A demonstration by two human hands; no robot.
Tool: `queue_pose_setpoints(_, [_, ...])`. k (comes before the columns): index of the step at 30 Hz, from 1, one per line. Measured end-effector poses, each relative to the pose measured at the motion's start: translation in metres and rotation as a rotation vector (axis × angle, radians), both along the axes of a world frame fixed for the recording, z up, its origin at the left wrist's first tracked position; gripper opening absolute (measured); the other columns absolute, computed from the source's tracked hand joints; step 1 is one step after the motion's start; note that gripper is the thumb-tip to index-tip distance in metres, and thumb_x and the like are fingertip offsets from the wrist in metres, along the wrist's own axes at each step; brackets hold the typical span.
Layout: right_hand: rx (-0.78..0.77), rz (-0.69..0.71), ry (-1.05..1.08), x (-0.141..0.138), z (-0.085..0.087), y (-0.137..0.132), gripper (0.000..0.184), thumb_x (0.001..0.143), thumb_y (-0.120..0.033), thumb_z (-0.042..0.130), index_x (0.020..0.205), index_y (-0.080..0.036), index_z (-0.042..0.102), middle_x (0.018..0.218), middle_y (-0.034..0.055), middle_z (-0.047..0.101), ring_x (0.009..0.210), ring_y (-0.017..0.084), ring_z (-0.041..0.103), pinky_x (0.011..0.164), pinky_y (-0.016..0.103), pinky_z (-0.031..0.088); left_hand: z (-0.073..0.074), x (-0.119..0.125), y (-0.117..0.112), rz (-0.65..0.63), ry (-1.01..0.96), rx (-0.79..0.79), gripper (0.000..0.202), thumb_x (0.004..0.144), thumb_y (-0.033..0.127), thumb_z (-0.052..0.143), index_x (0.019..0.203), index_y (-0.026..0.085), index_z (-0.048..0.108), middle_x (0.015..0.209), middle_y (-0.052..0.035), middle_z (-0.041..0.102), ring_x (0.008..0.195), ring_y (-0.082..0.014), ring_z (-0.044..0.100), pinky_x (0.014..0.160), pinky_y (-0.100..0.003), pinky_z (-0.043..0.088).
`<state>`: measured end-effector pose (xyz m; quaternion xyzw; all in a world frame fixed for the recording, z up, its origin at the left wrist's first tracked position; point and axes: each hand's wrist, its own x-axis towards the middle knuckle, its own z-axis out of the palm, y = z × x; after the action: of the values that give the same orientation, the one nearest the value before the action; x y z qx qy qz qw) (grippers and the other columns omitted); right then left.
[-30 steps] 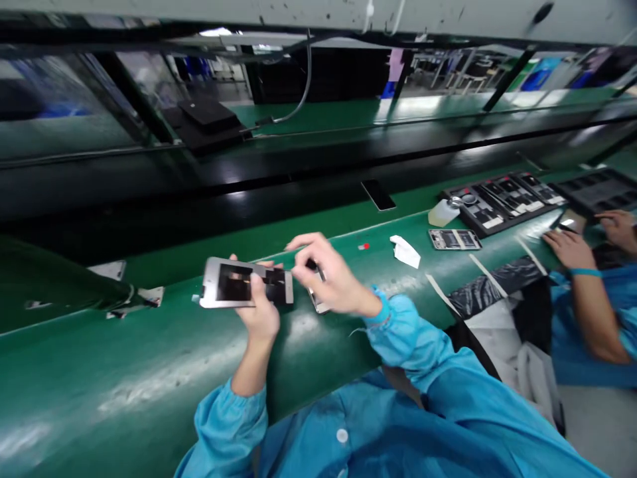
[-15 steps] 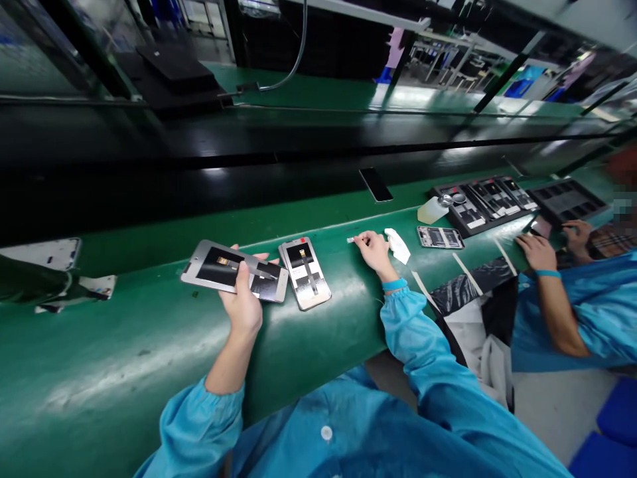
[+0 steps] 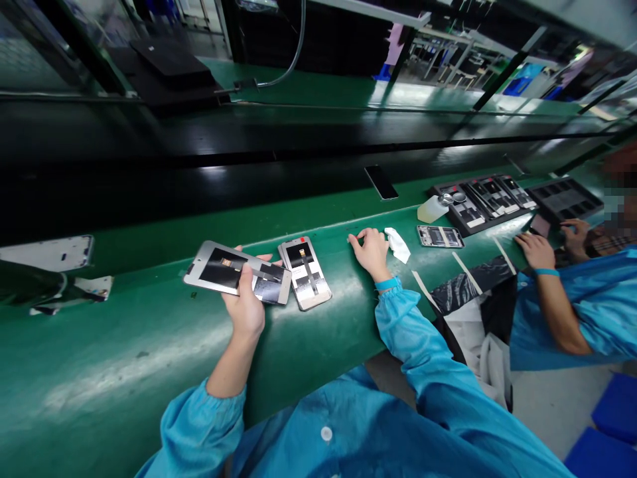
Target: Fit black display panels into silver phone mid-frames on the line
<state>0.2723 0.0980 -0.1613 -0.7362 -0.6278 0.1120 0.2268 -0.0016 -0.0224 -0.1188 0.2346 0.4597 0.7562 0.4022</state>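
The green bench (image 3: 149, 358) runs left to right across the near scene. Above its middle, the left hand (image 3: 243, 309) clasps a silver phone panel (image 3: 219, 267), thumb across its face. A second phone panel (image 3: 305, 272) lies flat just right of it. Farther right, the right hand (image 3: 371, 251) rests knuckles-up on the bench beside a white wipe (image 3: 398, 244); I cannot tell whether its curled fingers pinch anything.

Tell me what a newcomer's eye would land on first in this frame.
The left hand at the centre grips a silver phone panel over the green bench. Just right of it a second phone panel lies flat on the bench, and further right the right hand rests beside a white wipe.
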Motion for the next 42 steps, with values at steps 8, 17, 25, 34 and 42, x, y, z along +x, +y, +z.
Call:
queue_pose_setpoints(8, [0.137, -0.067, 0.134, 0.008, 0.018, -0.001, 0.029, 0.107, -0.048, 0.056, 0.093, -0.023, 0.058, 0.104, 0.0152, 0.067, 0.107, 0.032, 0.057, 0.099, 0.045, 0.043, 0.006, -0.001, -0.004, -0.09, -0.068, 0.045, 0.089, 0.089, 0.068, 0.089, 0.158, 0.02, 0.057, 0.098, -0.0075, 0.086, 0.094, -0.0325, 0.086, 0.099, -0.051, 0.071])
queue_pose_setpoints(17, [-0.054, 0.7, 0.777, -0.074, 0.044, -0.051, 0.063, 0.092, -0.085, 0.072, 0.091, -0.023, 0.082, 0.079, 0.0057, 0.075, 0.072, 0.024, 0.068, 0.07, 0.036, 0.057, 0.011, 0.017, -0.024, -0.248, 0.078, 0.057, 0.092, 0.094, 0.095, 0.06, 0.14, 0.015, 0.07, 0.113, -0.0187, 0.086, 0.121, -0.038, 0.082, 0.112, -0.054, 0.064])
queue_pose_setpoints(25, [-0.466, 0.66, 1.259, -0.077, 0.041, -0.067, 0.056, 0.075, -0.073, 0.099, 0.081, -0.021, 0.08, 0.068, 0.0057, 0.077, 0.059, 0.028, 0.077, 0.06, 0.042, 0.069, 0.051, -0.025, 0.01, -0.456, 0.582, -0.041, 0.109, 0.088, 0.109, 0.039, 0.13, 0.017, 0.08, 0.129, -0.024, 0.081, 0.139, -0.0446, 0.07, 0.116, -0.059, 0.06])
queue_pose_setpoints(34, [-0.3, 0.402, 1.633, -0.066, 0.056, -0.049, 0.058, 0.089, -0.063, 0.094, 0.135, -0.032, 0.075, 0.114, 0.008, 0.088, 0.106, 0.034, 0.088, 0.098, 0.064, 0.073, 0.11, -0.219, 0.102, -0.267, 1.306, -0.902, 0.067, 0.098, 0.046, 0.085, 0.154, 0.016, 0.066, 0.178, -0.0216, 0.044, 0.173, -0.0511, 0.022, 0.138, -0.081, 0.014])
queue_pose_setpoints(42, [-0.224, 0.379, 1.625, -0.062, 0.048, -0.037, 0.056, 0.094, -0.065, 0.088, 0.132, -0.026, 0.075, 0.117, 0.0119, 0.088, 0.099, 0.032, 0.088, 0.091, 0.057, 0.075, 0.062, -0.233, 0.123, -0.22, 1.471, -1.023, 0.05, 0.107, 0.043, 0.078, 0.15, 0.019, 0.067, 0.159, -0.0161, 0.062, 0.143, -0.0365, 0.063, 0.12, -0.063, 0.057])
